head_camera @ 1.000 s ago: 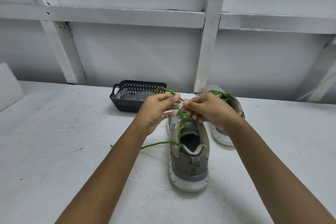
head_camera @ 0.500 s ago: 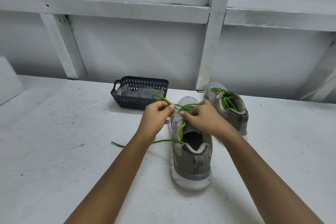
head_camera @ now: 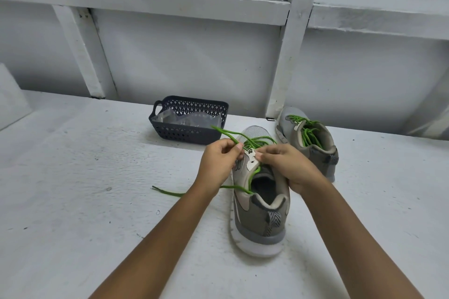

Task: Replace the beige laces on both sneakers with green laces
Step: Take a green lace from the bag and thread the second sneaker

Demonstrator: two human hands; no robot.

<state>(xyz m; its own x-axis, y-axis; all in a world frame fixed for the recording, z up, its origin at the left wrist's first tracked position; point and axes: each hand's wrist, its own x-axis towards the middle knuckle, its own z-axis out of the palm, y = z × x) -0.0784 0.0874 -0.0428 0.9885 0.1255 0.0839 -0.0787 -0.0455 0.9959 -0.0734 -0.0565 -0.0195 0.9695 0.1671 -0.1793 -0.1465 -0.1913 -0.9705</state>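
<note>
A grey-green sneaker point(head_camera: 261, 209) stands heel toward me on the white surface, a green lace point(head_camera: 226, 134) partly threaded through its eyelets. My left hand point(head_camera: 218, 160) pinches one strand of that lace just left of the tongue. My right hand point(head_camera: 289, 165) grips the shoe's upper right edge, its fingertips on the beige eyelet flap. The lace's other end point(head_camera: 167, 192) trails left under my left forearm. A second sneaker point(head_camera: 313, 143) with green laces stands behind and to the right.
A dark perforated basket point(head_camera: 170, 130) holding clear plastic bags sits behind the near sneaker, to the left. A white framed wall point(head_camera: 194, 60) closes off the back of the surface.
My hands have lowered slightly onto the near sneaker, and the right hand now holds the shoe's collar. The view has tilted down and moved closer.
</note>
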